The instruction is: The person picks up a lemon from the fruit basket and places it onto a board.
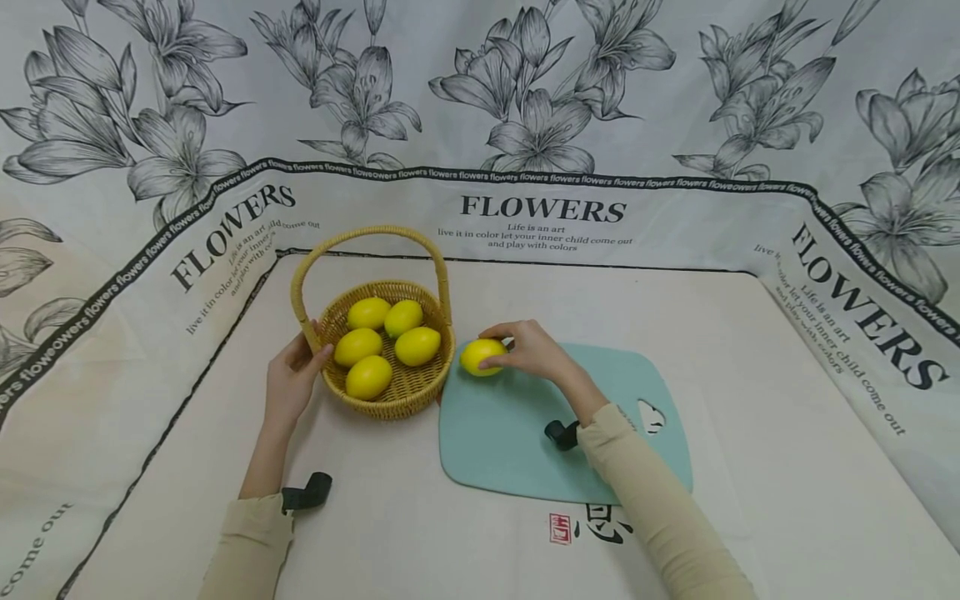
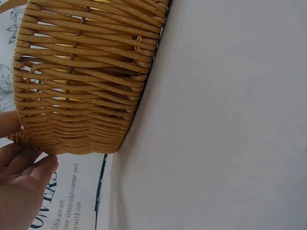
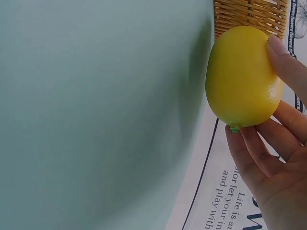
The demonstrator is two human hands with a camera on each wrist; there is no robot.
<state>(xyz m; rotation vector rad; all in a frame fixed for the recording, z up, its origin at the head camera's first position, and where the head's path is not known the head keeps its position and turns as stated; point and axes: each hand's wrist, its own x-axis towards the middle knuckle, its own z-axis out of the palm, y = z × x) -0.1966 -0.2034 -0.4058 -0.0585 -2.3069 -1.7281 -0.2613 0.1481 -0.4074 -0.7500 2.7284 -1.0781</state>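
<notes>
A yellow lemon [image 3: 242, 79] with a small green stem tip is pinched between the thumb and fingers of my right hand [image 1: 531, 350]. In the head view this lemon [image 1: 480, 357] is over the upper left corner of a pale teal cutting board [image 1: 510, 450]. Left of the board stands a woven wicker basket [image 1: 397, 407] with a tall arched handle and several lemons [image 1: 369, 377] inside. My left hand [image 1: 292, 379] grips the basket's left rim near the handle's foot; the left wrist view shows thumb and fingers on either side of the wicker rim [image 2: 21, 138].
A white cloth printed with flowers and lettering covers the table [image 1: 360, 500] and the wall behind. The board has a cut-out grip hole [image 1: 651, 417] at its right. Dark wrist cameras [image 1: 309, 492] are strapped to both forearms.
</notes>
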